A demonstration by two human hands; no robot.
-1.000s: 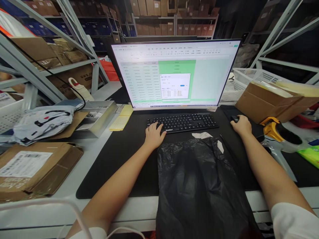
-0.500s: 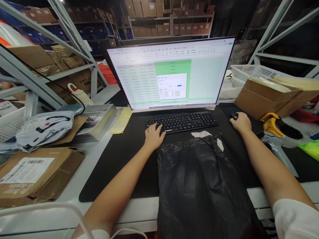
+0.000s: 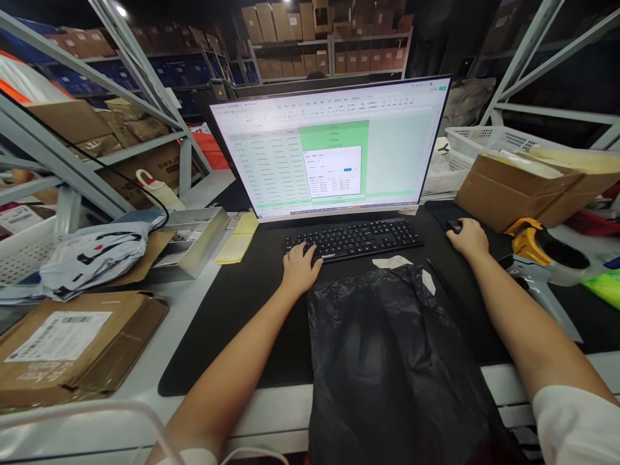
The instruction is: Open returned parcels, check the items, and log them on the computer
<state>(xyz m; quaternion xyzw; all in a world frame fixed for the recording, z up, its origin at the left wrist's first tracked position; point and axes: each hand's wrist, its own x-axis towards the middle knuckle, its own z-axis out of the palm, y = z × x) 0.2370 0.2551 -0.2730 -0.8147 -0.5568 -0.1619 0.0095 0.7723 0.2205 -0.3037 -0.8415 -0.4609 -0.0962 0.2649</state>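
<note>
My left hand (image 3: 299,266) rests with spread fingers on the left end of a black keyboard (image 3: 358,239). My right hand (image 3: 469,237) is closed over a black computer mouse (image 3: 454,226), whose front end peeks out past the fingers. Behind the keyboard stands a monitor (image 3: 271,161) showing a spreadsheet with a green column and a small white dialog box over it. Between my forearms a crumpled black plastic bag (image 3: 387,349) lies over the desk mat and hangs past the desk's front edge. Bits of white paper (image 3: 391,261) stick out at its top.
On the left are a labelled cardboard box (image 3: 82,342), a grey-white plastic packet (image 3: 97,255), an open grey box (image 3: 198,242) and yellow notes (image 3: 238,239). To the right sit a brown carton (image 3: 518,187), a yellow-and-grey tape dispenser (image 3: 527,248) and white baskets (image 3: 504,142). Shelves with boxes stand behind.
The view has shifted slightly, so things on the left sit a little lower and further right. Both hands keep their places on the keyboard and mouse.
</note>
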